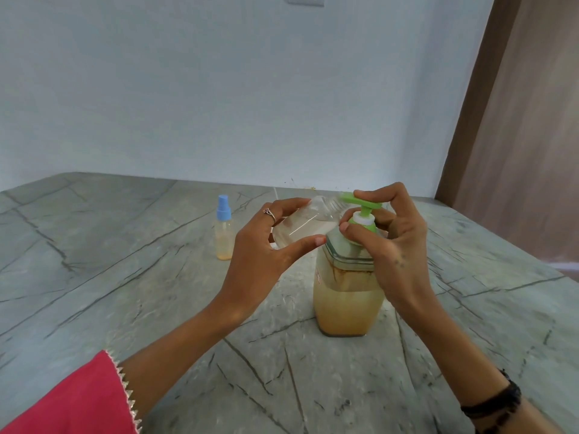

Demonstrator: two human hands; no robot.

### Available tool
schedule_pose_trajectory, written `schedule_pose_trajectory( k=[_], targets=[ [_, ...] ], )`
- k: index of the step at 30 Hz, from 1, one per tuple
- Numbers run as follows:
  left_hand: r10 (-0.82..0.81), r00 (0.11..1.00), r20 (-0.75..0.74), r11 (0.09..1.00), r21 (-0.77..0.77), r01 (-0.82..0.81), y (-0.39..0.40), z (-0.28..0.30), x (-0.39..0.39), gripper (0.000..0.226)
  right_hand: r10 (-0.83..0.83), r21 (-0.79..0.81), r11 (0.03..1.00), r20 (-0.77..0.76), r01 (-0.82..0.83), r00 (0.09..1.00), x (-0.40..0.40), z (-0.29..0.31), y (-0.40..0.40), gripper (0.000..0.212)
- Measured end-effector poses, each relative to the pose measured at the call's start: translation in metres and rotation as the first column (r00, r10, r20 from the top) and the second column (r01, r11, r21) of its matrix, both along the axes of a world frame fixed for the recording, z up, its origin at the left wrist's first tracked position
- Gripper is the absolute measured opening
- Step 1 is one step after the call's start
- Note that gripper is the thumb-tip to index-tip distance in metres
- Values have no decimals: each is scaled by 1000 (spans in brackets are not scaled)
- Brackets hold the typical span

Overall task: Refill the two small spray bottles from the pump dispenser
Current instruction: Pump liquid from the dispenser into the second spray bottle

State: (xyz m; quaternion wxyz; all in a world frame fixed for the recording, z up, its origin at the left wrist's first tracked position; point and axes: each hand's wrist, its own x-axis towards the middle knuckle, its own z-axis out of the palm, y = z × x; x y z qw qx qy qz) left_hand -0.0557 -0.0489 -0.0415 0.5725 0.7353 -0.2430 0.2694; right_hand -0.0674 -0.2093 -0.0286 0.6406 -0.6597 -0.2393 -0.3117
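Bottle (pixel 224 232) left of hands (pixel 395 242)

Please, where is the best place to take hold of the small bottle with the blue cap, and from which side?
Probably around the clear round body of the blue-capped bottle, below the cap, coming from the front left. It stands upright and alone on the counter, and its body is wider than the narrow cap. The left hand is nearer, but its grip is on another small bottle.

Soft even daylight, faint shadows (edges warped).
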Motion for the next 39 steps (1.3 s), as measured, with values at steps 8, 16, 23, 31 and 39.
schedule_pose_trajectory(
  k=[8,16,23,31,39],
  targets=[
    [3,1000,-4,1000,-27,-3,0,2,-1,43,10,-72,997,37,-7,999,-1,-3,1,36],
    [-2,1000,-4,1000,-23,2,1,2,-2,44,16,-10,1000,19,-16,1000,-3,0,1,32],
    [-11,1000,-4,1000,-12,11,-1,1,-4,43,-50,17,999,-18,50,999,-3,2,-1,21],
    [-20,1000,9,999,-33,20,-1,2,-3,44,-13,-25,1000,57,15,998,-8,-3,0,33],
    [-17,1000,3,999,-40,17,0,3,-2,45,-37,-27,999,38,38,999,-5,0,0,34]
  ],
)
